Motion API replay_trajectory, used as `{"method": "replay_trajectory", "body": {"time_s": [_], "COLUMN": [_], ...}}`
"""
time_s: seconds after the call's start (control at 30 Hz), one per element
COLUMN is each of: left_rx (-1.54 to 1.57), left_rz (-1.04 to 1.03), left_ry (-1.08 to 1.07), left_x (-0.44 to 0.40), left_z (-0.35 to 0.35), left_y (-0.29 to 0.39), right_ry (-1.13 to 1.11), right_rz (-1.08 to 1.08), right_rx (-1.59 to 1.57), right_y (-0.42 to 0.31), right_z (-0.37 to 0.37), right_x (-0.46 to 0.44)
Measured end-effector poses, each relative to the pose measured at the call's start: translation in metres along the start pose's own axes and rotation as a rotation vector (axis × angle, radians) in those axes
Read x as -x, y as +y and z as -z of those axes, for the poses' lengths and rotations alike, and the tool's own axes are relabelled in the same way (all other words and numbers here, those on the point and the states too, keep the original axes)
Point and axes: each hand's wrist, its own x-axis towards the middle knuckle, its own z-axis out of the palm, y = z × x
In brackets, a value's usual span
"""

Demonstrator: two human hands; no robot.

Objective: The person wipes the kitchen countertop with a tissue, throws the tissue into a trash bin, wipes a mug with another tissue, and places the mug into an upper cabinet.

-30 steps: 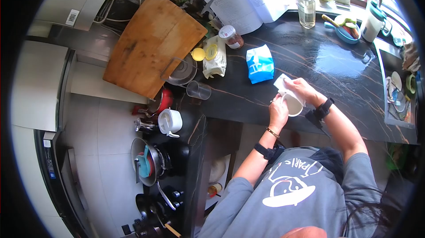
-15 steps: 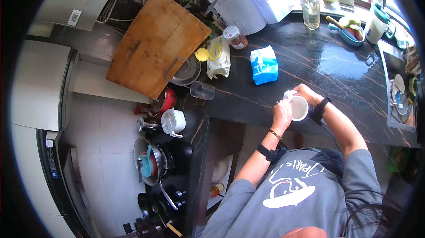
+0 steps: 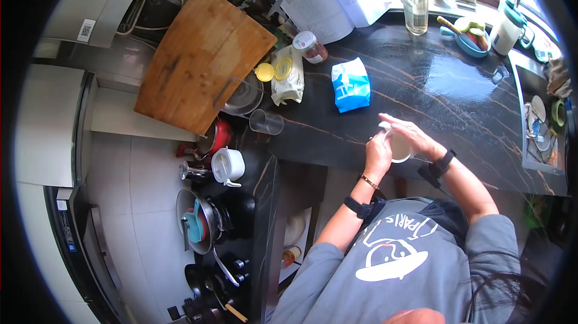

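Near the counter's front edge, my left hand (image 3: 378,154) is closed on the side of a white cup (image 3: 400,148), whose opening faces up toward the camera. My right hand (image 3: 414,135) lies across the cup's upper part, with its fingers pressed together over a small piece of white cloth or tissue (image 3: 385,126). The hand covers much of the cup. Beyond both hands, a blue and white packet (image 3: 351,85) stands on the dark counter (image 3: 325,107).
A wooden board (image 3: 201,59), a wipes pack (image 3: 288,77), a jar (image 3: 310,47) and a clear cup (image 3: 266,122) are at the left. An open book (image 3: 319,8), a bottle (image 3: 415,11) and a blue bowl (image 3: 472,47) stand at the back. The sink (image 3: 545,164) is at right.
My right hand has moved from beside the cup to across its top, hiding more of the opening. The cup is still in my left hand. The camera view has shifted slightly.
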Motion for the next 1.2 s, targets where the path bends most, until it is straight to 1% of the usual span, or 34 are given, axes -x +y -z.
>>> {"method": "replay_trajectory", "body": {"time_s": [0.03,0.1,0.13,0.17,0.23,0.3,0.37,0.43,0.5,0.53,0.57,0.6,0.63,0.7,0.73,0.77,0.8,0.83,0.87,0.9,0.93,0.97,1.0,1.03,1.07,1.1,1.17,1.2], "left_rx": [-0.002,-0.015,0.019,0.049,0.026,0.022,-0.02,-0.071,-0.063,-0.065,0.006,0.079,0.082,0.011,-0.007,-0.006,-0.017,-0.026,0.093,0.097,0.244,0.392,0.394,0.363,0.33,0.297,0.338,0.35], "left_rz": [-0.053,-0.072,-0.066,-0.057,-0.058,0.023,0.02,0.024,0.006,0.008,0.027,0.046,0.045,-0.005,0.098,0.098,0.08,0.061,0.134,0.133,0.12,0.105,0.1,0.042,-0.014,-0.067,-0.125,-0.101], "left_ry": [0.017,0.033,0.052,0.069,0.058,0.01,0.018,0.031,0.083,0.082,0.087,0.092,0.089,0.204,0.141,0.142,0.217,0.29,0.259,0.256,0.33,0.405,0.406,0.409,0.409,0.409,0.244,0.118], "left_x": [-0.002,-0.002,-0.002,-0.001,0.0,0.0,-0.002,0.0,0.001,0.002,0.001,0.001,0.002,0.003,0.005,0.005,0.005,0.005,0.009,0.01,0.01,0.01,0.008,0.005,0.003,0.002,-0.011,-0.015], "left_z": [-0.001,-0.004,-0.006,-0.008,-0.003,0.001,-0.002,-0.002,-0.002,-0.002,-0.002,-0.003,-0.006,-0.013,-0.012,-0.015,-0.019,-0.021,-0.023,-0.027,-0.033,-0.038,-0.034,-0.025,-0.014,-0.002,0.011,0.013], "left_y": [0.002,0.002,0.0,-0.002,0.003,0.011,0.005,0.002,0.002,0.002,0.001,0.001,-0.002,-0.008,-0.008,-0.011,-0.01,-0.009,-0.009,-0.015,-0.024,-0.033,-0.031,-0.031,-0.032,-0.032,-0.03,-0.036], "right_ry": [0.097,0.272,0.29,0.288,0.324,0.35,0.384,0.368,0.303,0.32,0.322,0.331,0.336,0.36,0.383,0.406,0.499,0.498,0.552,0.607,0.664,0.666,0.617,0.562,0.603,0.606,0.552,0.493], "right_rz": [-0.01,-0.018,-0.036,-0.042,-0.127,-0.152,-0.121,-0.133,-0.083,-0.03,-0.031,0.063,0.157,0.195,0.237,0.278,0.291,0.291,0.314,0.339,0.333,0.337,0.336,0.33,0.361,0.361,0.222,0.204], "right_rx": [-0.024,-0.141,-0.314,-0.317,-0.443,-0.439,-0.187,-0.192,0.003,0.154,0.153,0.421,0.692,0.728,0.644,0.559,0.497,0.5,0.44,0.379,0.388,0.392,0.652,0.91,1.138,1.137,1.0,1.036], "right_y": [0.008,0.032,0.041,0.048,0.049,0.059,0.064,0.044,0.016,-0.001,-0.01,-0.017,-0.024,-0.034,-0.036,-0.039,-0.041,-0.045,-0.049,-0.052,-0.055,-0.057,-0.06,-0.065,-0.071,-0.071,-0.063,-0.056], "right_z": [-0.004,-0.017,-0.023,-0.025,-0.031,-0.031,-0.026,-0.021,-0.023,-0.028,-0.032,-0.037,-0.041,-0.047,-0.048,-0.049,-0.052,-0.052,-0.051,-0.05,-0.048,-0.043,-0.038,-0.036,-0.036,-0.039,-0.048,-0.052], "right_x": [0.011,0.034,0.041,0.049,0.058,0.058,0.051,0.036,0.021,0.018,0.017,0.019,0.022,0.029,0.033,0.036,0.038,0.038,0.039,0.039,0.035,0.034,0.033,0.032,0.033,0.031,0.031,0.03]}}
